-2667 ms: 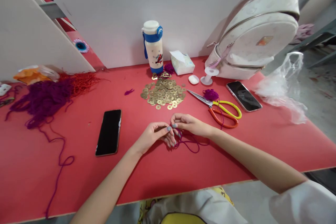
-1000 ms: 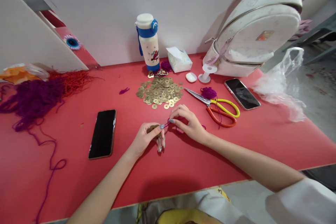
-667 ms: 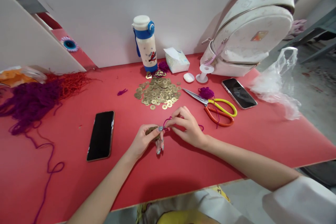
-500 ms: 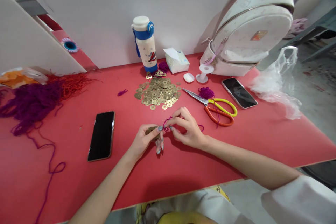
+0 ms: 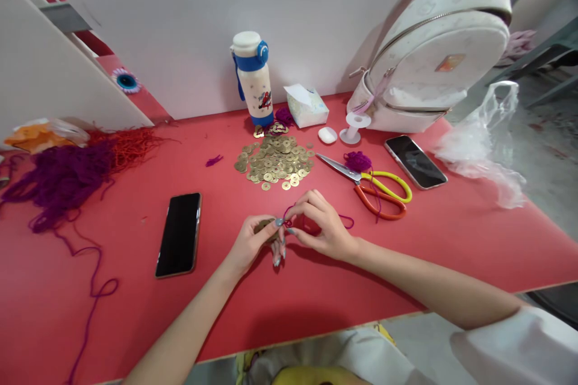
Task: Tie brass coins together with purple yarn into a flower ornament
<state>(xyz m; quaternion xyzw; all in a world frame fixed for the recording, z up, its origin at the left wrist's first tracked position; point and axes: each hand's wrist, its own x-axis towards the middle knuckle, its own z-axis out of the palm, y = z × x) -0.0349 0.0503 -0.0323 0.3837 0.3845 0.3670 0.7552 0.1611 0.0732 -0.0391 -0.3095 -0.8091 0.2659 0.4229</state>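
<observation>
My left hand [image 5: 253, 243] is closed around brass coins [image 5: 265, 227], with its thumb pressed on top of them. From its fingertips a loop of purple yarn [image 5: 289, 222] comes out. My right hand [image 5: 323, 228] pinches at that loop with thumb and forefinger, close to the left thumb. The yarn runs on behind the right hand and shows again as a bend to its right. Just beyond the hands lies a heap of brass coins with holes in the middle [image 5: 277, 159]. How the yarn passes through the held coins is hidden by my fingers.
Scissors [image 5: 379, 186] and a small purple yarn ball [image 5: 357, 161] lie right of the heap. Phones [image 5: 179, 234] lie on both sides. Behind stand a bottle [image 5: 255, 84], tissue pack [image 5: 307, 109], spool [image 5: 354, 127] and backpack [image 5: 433, 66]. Purple yarn [image 5: 67, 177] is piled at left.
The whole view has shifted slightly, so everything sits a little further right. The right fingertips have moved a little at the yarn loop; the left hand keeps its hold on the coins.
</observation>
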